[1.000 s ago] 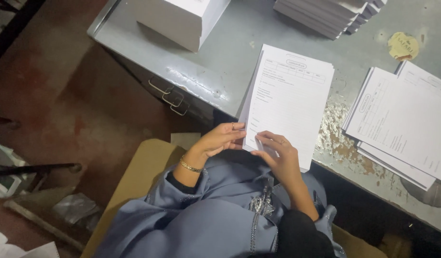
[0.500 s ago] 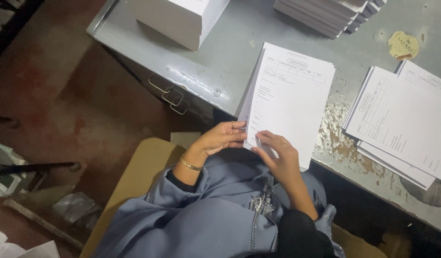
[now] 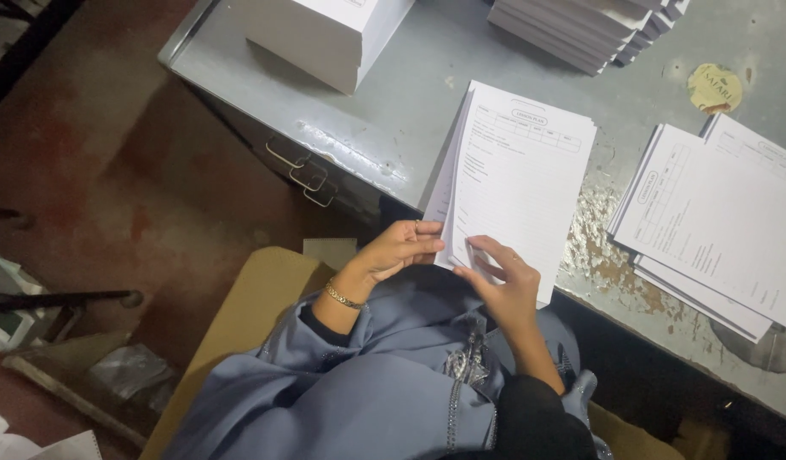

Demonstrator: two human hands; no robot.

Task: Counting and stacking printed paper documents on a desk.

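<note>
A stack of white printed sheets (image 3: 521,170) lies on the grey metal table (image 3: 393,111), its near end hanging over the table's edge. My left hand (image 3: 401,249) grips the stack's lower left corner, fingers curled around the edge. My right hand (image 3: 499,277) rests on the top sheet near the bottom edge, fingers spread on the paper. A gold bracelet sits on my left wrist. Both arms wear grey-blue sleeves.
A second pile of printed sheets (image 3: 716,221) lies at the right. White boxes (image 3: 325,30) and a stack of dark-edged pads (image 3: 589,25) stand at the table's far side. A round sticker (image 3: 715,87) is stuck to the table. A brown board (image 3: 248,315) sits below left.
None of note: both hands stay on the near end of the stack, with only slight finger movement.
</note>
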